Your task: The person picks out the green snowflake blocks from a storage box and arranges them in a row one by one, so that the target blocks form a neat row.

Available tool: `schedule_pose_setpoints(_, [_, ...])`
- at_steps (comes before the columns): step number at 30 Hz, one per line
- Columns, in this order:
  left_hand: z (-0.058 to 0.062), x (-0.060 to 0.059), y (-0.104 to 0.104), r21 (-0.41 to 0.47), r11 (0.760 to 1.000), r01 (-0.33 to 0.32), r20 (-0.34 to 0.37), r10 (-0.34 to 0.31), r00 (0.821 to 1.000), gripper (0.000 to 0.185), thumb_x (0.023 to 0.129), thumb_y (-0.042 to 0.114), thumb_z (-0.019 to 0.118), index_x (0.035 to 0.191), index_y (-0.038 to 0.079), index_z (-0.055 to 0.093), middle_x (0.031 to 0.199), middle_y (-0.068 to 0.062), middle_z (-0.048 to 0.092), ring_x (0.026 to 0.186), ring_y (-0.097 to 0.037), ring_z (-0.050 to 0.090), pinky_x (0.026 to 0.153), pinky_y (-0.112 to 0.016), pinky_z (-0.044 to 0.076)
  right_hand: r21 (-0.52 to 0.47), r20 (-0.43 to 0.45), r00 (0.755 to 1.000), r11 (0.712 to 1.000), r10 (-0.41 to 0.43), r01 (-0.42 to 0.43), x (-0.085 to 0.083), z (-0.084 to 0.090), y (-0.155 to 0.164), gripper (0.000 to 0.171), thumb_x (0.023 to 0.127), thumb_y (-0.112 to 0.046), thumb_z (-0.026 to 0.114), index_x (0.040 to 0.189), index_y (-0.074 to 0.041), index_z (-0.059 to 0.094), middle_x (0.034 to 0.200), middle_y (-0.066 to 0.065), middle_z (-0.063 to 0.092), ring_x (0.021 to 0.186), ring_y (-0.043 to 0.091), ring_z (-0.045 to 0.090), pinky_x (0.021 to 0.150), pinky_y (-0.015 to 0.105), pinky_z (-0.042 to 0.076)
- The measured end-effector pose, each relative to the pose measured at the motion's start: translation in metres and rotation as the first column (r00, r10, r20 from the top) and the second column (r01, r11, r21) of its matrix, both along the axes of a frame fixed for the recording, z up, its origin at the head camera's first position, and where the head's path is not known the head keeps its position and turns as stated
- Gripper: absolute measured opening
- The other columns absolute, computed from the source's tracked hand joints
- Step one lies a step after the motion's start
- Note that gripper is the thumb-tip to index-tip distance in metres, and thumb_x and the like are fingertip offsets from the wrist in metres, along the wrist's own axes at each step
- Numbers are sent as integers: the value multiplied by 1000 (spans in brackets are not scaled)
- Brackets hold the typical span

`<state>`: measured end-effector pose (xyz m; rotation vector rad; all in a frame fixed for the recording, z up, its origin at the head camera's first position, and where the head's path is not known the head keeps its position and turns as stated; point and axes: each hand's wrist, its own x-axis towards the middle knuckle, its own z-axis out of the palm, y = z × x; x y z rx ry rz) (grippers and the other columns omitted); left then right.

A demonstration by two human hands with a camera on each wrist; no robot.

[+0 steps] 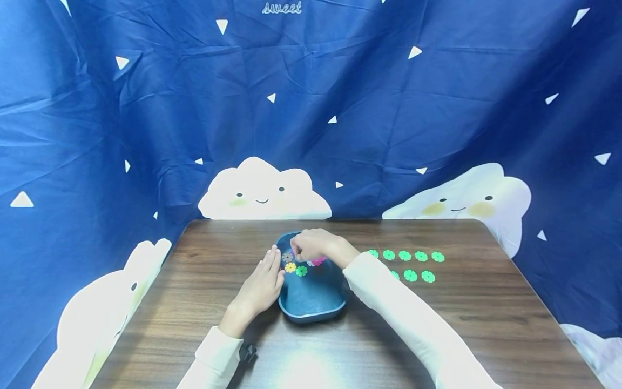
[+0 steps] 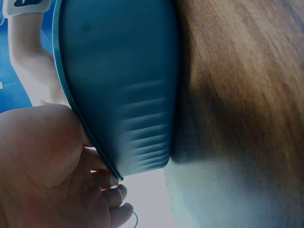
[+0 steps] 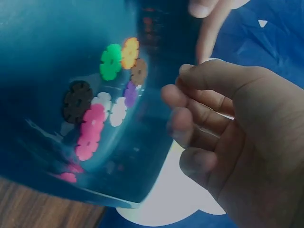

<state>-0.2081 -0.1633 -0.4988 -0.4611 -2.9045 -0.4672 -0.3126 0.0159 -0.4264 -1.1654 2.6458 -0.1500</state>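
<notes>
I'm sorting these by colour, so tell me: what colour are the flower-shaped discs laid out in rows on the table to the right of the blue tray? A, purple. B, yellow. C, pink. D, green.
D: the head view shows the discs on the table are all green, in two rows right of the blue tray, while the mixed colours sit inside the tray.

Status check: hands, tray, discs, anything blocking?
Left hand flat against blue tray rim. Right hand curled over the tray, nothing visibly held. Mixed discs inside; green discs laid out on table. Nothing blocking.
</notes>
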Motion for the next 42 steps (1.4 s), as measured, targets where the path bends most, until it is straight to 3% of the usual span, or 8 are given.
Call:
schedule_pose_setpoints(13, [1,-1,0,-8,1000,-12,45,12,999,59,104,26,41,152,-5,26,162,-21,20,150,-34,23,120,-51,29,103,132,987,992,-93,80,-1,-18,-11,25,91,-21,70,114,-15,68,88,-5,65,65,13,65,60,27,57])
schedule_pose_setpoints(17, [0,-1,0,-7,1000,-15,43,15,999,58,105,25,40,152,-5,25,162,-20,20,150,-33,22,120,-51,29,136,149,983,987,-108,88,2,-21,-14,20,89,-22,72,108,-16,70,86,-3,67,68,17,68,58,26,56])
schedule_pose_setpoints(19, [0,-1,0,1,1000,-17,46,17,999,58,105,24,40,152,-5,25,162,-20,20,151,-32,22,120,-51,28,164,131,986,983,-107,84,1,-25,-16,10,88,-23,73,96,-18,70,81,-3,66,68,17,69,55,25,54])
schedule_pose_setpoints(22, [-1,-1,0,17,1000,-9,35,9,999,58,104,23,40,152,-6,26,161,-21,21,150,-33,22,120,-52,28,192,115,988,978,-103,80,1,-31,-18,9,87,-25,75,91,-19,70,76,-4,66,70,18,71,52,24,52])
schedule_pose_setpoints(26, [-2,-1,-1,10,1000,5,8,-5,1000,58,103,23,41,150,-8,29,160,-24,24,149,-36,25,119,-54,29,195,100,987,975,-125,104,3,-33,-20,22,84,-27,78,103,-18,71,77,-6,64,68,17,70,53,25,53])
schedule_pose_setpoints(29, [0,-1,0,5,1000,-4,18,4,1000,58,103,23,41,151,-7,28,160,-23,23,149,-35,24,119,-53,29,222,61,992,971,-109,93,5,-33,-22,27,82,-33,80,103,-19,70,78,-6,65,65,14,68,54,26,54])
schedule_pose_setpoints(35, [1,-1,1,-1,1000,-26,50,26,998,58,104,25,41,152,-5,27,162,-20,21,151,-31,22,121,-50,27,314,-80,995,947,-54,76,5,-36,-26,36,82,-40,79,111,-23,67,96,-5,69,78,12,59,74,30,55])
schedule_pose_setpoints(42, [0,-1,1,0,1000,-27,44,27,999,58,104,25,41,152,-5,27,162,-19,21,150,-31,22,120,-50,28,345,-112,993,936,-32,69,5,-36,-27,36,82,-40,77,111,-21,67,99,-5,69,80,14,59,78,31,56])
